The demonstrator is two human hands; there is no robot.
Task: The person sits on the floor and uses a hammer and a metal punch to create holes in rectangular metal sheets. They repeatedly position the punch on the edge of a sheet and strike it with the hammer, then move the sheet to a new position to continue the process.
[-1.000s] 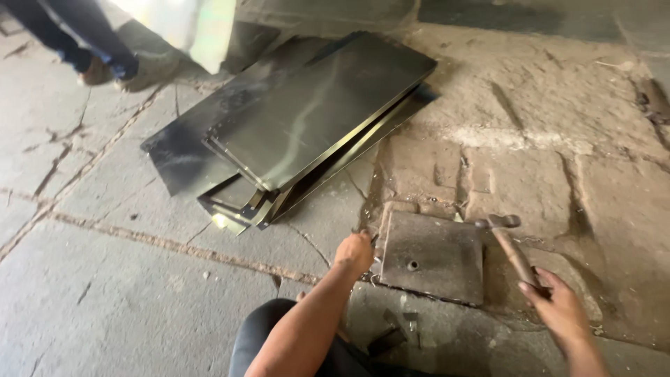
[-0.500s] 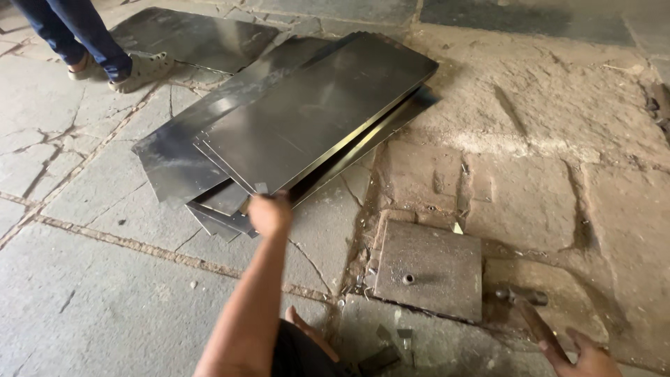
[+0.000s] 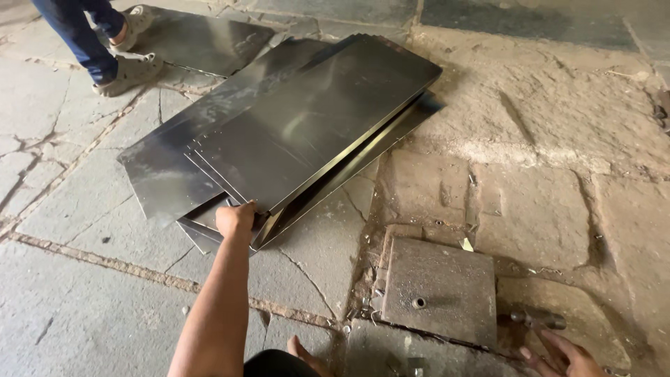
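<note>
My left hand [image 3: 235, 218] is out at full reach, fingers curled onto the near corner of the sheets [image 3: 307, 132], a stack of dark, shiny metal panels lying flat on the stone floor [image 3: 91, 300]. The stack fans away from my fingers, up and to the right, edges stepped and not lined up. My right hand [image 3: 569, 355] is low beside me, fingers spread, holding nothing, resting on the floor. Just above its fingertips lies a hammer [image 3: 537, 320]. Between my two hands sits a square steel block [image 3: 440, 290] with a small hole, set into the stone. Far beyond the stack, another sheet [image 3: 202, 43] lies flat, a person's feet [image 3: 129, 66] next to it.
</note>
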